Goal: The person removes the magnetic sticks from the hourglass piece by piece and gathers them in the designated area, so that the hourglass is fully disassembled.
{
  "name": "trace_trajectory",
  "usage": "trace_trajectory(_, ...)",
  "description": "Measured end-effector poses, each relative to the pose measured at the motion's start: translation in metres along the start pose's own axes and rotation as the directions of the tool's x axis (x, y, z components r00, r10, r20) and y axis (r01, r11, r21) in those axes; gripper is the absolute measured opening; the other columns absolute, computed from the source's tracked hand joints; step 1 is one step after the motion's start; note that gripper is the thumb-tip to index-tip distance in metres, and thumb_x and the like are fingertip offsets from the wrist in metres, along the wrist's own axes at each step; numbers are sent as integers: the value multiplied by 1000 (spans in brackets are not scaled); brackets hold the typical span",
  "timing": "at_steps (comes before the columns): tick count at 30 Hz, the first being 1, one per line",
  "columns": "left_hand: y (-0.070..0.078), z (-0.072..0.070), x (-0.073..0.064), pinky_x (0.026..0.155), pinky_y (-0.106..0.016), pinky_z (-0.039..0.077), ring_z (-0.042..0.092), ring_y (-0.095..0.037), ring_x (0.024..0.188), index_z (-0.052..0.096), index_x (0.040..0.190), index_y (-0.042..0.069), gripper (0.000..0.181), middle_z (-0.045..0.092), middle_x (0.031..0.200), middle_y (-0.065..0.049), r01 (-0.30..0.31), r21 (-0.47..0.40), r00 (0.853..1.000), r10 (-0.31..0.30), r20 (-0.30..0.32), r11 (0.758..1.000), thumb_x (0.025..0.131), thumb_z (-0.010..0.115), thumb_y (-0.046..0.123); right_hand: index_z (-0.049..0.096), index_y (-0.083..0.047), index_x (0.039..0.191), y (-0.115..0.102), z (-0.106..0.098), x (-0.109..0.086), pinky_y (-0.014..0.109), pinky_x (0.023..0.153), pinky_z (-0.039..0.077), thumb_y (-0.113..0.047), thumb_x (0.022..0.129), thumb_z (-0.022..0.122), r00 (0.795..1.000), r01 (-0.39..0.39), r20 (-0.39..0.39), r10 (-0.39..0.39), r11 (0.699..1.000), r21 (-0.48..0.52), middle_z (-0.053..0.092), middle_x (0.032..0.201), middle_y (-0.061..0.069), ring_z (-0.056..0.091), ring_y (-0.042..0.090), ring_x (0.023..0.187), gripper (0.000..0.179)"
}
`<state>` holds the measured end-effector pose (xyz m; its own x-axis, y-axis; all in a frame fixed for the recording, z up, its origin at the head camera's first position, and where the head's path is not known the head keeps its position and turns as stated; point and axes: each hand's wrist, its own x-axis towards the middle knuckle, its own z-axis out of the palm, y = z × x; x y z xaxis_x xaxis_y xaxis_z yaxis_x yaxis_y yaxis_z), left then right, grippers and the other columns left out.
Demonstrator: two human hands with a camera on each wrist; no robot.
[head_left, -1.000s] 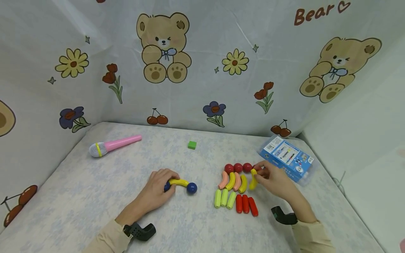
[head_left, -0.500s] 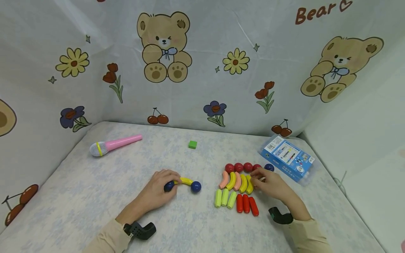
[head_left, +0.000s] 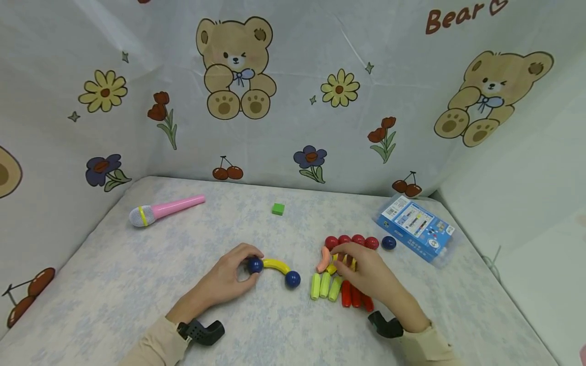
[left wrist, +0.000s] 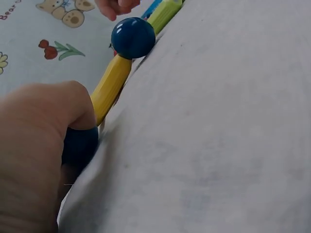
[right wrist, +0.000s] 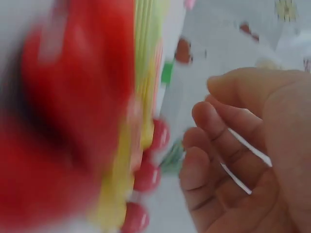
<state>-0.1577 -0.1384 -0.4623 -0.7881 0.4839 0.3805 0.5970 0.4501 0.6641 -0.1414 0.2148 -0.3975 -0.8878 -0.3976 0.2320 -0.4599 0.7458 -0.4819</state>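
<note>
My left hand (head_left: 230,273) holds a dark blue ball (head_left: 255,264) between thumb and fingers. From that ball runs a yellow curved rod (head_left: 276,264), with a second dark blue ball (head_left: 292,279) at its far end. In the left wrist view the thumb covers part of the held ball (left wrist: 80,145). My right hand (head_left: 366,267) hovers over sorted toy pieces with loosely bent fingers and nothing in them. Under it, yellow curved rods and a pink curved rod are partly hidden; another pink curved rod (head_left: 323,259) shows at its left.
Red balls (head_left: 371,243) line the back of the group, with a loose blue ball (head_left: 388,243) beside them. Light green rods (head_left: 324,285) and red rods (head_left: 346,295) lie in front. Farther off are a blue box (head_left: 415,226), a green block (head_left: 277,209) and a pink toy microphone (head_left: 167,209).
My right hand set a yellow curved rod down in its row, let go and moved left over the pieces. My left hand shifted the joined balls and rod slightly right, turning them.
</note>
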Motion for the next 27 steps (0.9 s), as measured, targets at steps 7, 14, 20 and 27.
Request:
trace_trajectory(7,1,-1,0,93,-30,58,67,-5,104,65,123,16,36,68,115,11,22,-30,999,-20,40,999,90,81,17,75,-18,120,-45,25,-4,37,91,58,-24,94,78,982,151,129,-141,987,-63,74,107,-9,64,10,101,27)
trace_trajectory(14,3,-2,-1,93,-33,57,66,-4,105,67,122,21,33,68,118,14,22,-17,998,-21,56,1000,92,80,25,75,-27,122,-59,42,-8,32,93,57,-38,94,77,961,204,220,-170,968,-144,71,117,-12,63,8,111,31)
trace_trajectory(20,4,-3,-1,93,-32,56,64,-4,105,66,122,23,32,68,116,13,30,-8,998,-29,54,1000,93,79,24,76,-27,121,-63,43,-9,31,93,57,-38,93,78,958,217,223,-181,964,-152,72,115,-13,63,8,109,30)
trace_trajectory(27,4,-2,0,91,-31,56,64,-4,102,65,120,22,32,67,113,11,62,20,998,-63,21,998,92,79,19,77,-26,117,-64,35,-9,23,83,55,-35,90,81,950,229,247,-191,964,-134,73,110,-14,60,6,101,29)
